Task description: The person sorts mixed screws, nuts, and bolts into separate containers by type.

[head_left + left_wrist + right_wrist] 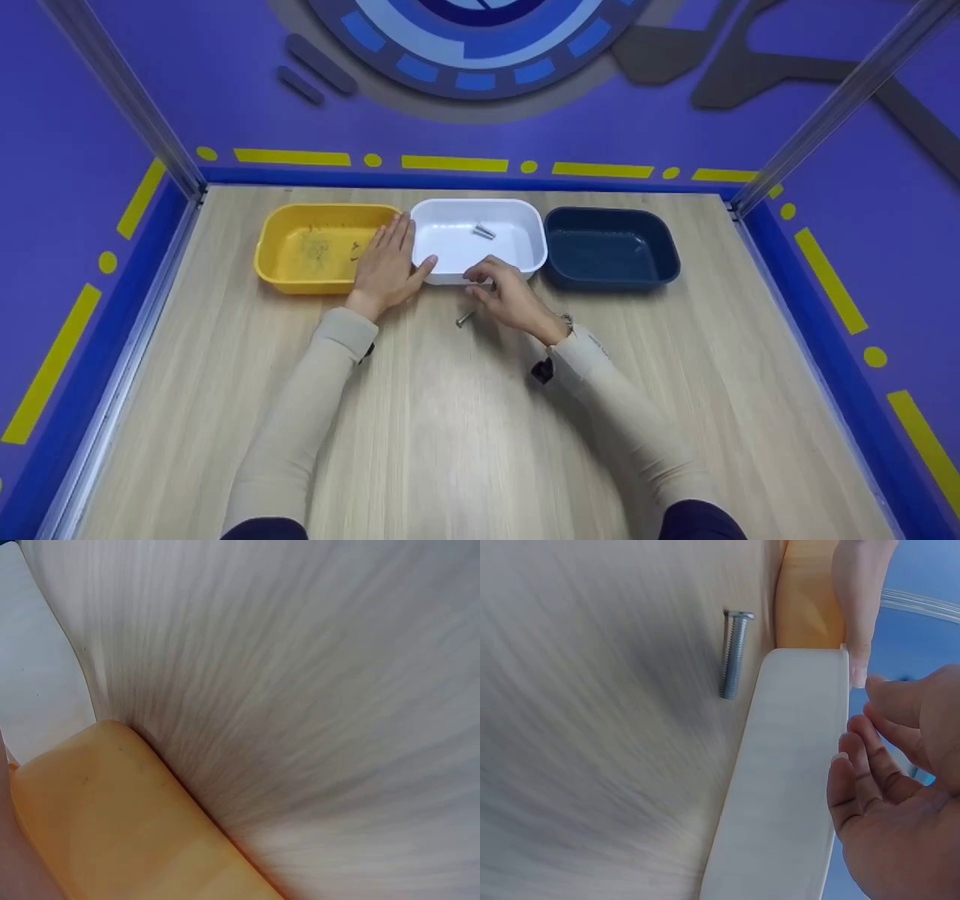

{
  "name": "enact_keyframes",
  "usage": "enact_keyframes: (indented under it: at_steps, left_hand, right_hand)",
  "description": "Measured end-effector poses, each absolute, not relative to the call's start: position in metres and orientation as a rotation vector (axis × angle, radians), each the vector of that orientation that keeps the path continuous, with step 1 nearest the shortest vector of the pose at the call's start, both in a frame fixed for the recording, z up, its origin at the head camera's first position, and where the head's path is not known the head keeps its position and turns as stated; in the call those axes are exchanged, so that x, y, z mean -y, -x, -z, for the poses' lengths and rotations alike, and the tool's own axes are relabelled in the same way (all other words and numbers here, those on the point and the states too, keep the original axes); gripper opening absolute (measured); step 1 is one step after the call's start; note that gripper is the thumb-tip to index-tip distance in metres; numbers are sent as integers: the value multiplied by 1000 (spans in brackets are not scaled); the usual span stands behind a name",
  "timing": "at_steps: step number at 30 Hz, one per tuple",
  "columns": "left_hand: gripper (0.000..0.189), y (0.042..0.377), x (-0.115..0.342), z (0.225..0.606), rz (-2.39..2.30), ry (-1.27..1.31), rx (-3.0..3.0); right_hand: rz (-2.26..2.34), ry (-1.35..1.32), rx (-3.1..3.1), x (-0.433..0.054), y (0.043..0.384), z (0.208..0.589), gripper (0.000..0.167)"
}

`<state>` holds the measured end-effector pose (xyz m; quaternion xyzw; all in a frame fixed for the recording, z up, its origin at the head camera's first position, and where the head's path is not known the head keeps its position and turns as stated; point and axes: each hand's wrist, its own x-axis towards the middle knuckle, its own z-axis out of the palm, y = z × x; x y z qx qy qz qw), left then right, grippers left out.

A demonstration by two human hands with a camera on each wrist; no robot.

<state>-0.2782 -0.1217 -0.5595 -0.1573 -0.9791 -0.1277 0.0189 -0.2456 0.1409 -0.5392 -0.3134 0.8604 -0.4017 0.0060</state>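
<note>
My left hand [385, 264] rests with straight fingers over the right end of the yellow bin [281, 279], its thumb reaching to the white bin [525, 259]. Just above the white bin's near rim is my right hand [511, 297], fingers loosely bent; in the right wrist view no object shows between fingers and thumb. A silver bolt [465, 319] lies on the table in front of the white bin, its thread visible in the right wrist view. Inside the white bin lie a couple of similar bolts [484, 232]. Only the yellow bin's side [135, 817] and the white bin's side appear in the left wrist view.
To the right of the white bin stands a dark blue bin [611, 251]. Small dark bits [355, 251] are in the yellow bin, too small to identify. The three bins stand in a row on the wooden table [450, 435], enclosed by blue panels with yellow markings.
</note>
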Motion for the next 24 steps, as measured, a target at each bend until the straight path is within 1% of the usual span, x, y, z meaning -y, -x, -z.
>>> enact_keyframes:
  at_steps: [9,17,24]
  left_hand:
    - [91,277,123,559,413,480,3049]
    - [91,278,122,560,410,488,3031]
    - [91,278,122,559,399,487,3043]
  right_hand:
    - [1183,950,-2681,-141,238,555,20]
    - [1157,975,-2617,-139,234,568,21]
    - [1075,1015,-2636,-140,235,574,16]
